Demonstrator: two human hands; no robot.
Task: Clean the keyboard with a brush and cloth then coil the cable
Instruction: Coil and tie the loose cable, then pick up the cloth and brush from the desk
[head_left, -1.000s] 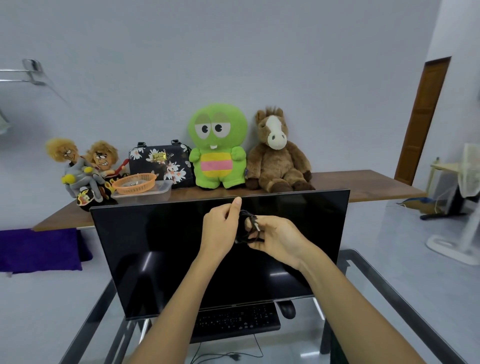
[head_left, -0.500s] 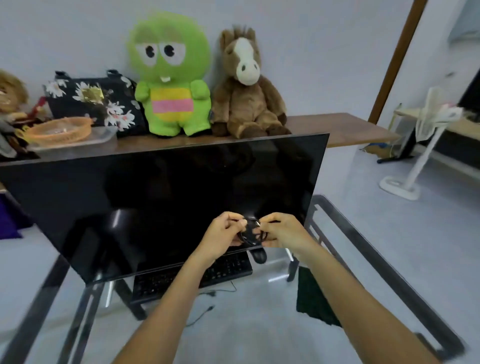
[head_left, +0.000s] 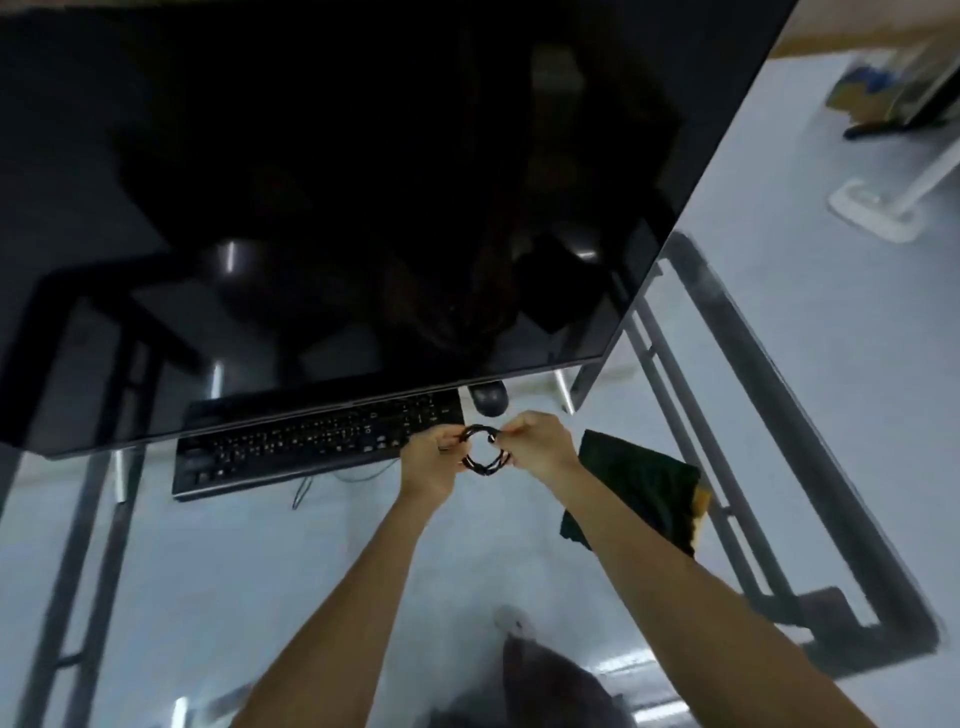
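A small ring of coiled black cable (head_left: 483, 451) hangs between both hands above the glass table (head_left: 260, 571). My left hand (head_left: 431, 462) pinches its left side and my right hand (head_left: 540, 447) pinches its right side. The black keyboard (head_left: 311, 441) lies flat under the monitor's lower edge, just left of my hands, with a loose stretch of thin cable (head_left: 306, 488) trailing in front of it. A dark green cloth (head_left: 639, 488) lies on the glass to the right of my right arm. No brush is visible.
A large dark monitor (head_left: 363, 182) fills the upper part of the view. A black mouse (head_left: 488, 400) sits right of the keyboard. The table's dark metal frame (head_left: 779, 415) runs along the right side. A white fan base (head_left: 878, 208) stands on the floor beyond.
The view has tipped down from the shelf of plush toys to the table. Both hands came down with the coil, from in front of the screen to just above the keyboard's right end.
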